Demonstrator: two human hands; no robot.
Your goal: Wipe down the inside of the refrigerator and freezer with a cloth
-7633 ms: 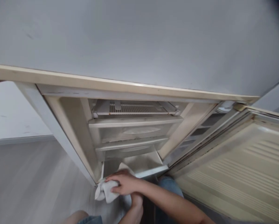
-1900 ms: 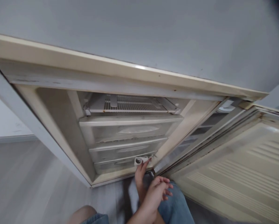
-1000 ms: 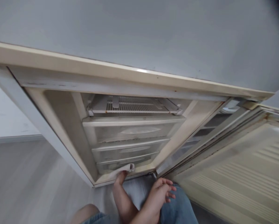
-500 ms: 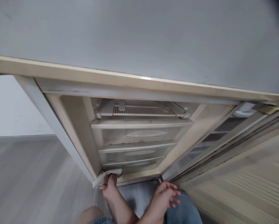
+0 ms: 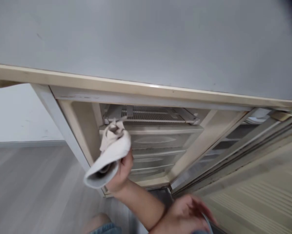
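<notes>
My right hand (image 5: 123,172), its forearm crossing under my left, is closed around a folded white cloth (image 5: 114,146). The cloth is bunched at its top and flares into an open fold at the lower left. It is held up before the left side of an open freezer compartment (image 5: 152,130), hiding part of the shelf and drawer fronts. My left hand (image 5: 185,214) is low at the right, near my knee, blurred by motion. Its fingers are loosely bent and apart, with nothing seen in them.
A wire shelf (image 5: 148,113) sits above several clear-fronted drawers (image 5: 155,139). The cream ribbed door (image 5: 258,182) stands swung out on the right. Over the compartment runs the grey top surface (image 5: 146,42) with a cream edge. Grey wood-look floor (image 5: 50,182) lies at the left.
My right hand has lifted the cloth from the compartment's lower left corner, up and toward me. My left hand has moved lower and slightly right.
</notes>
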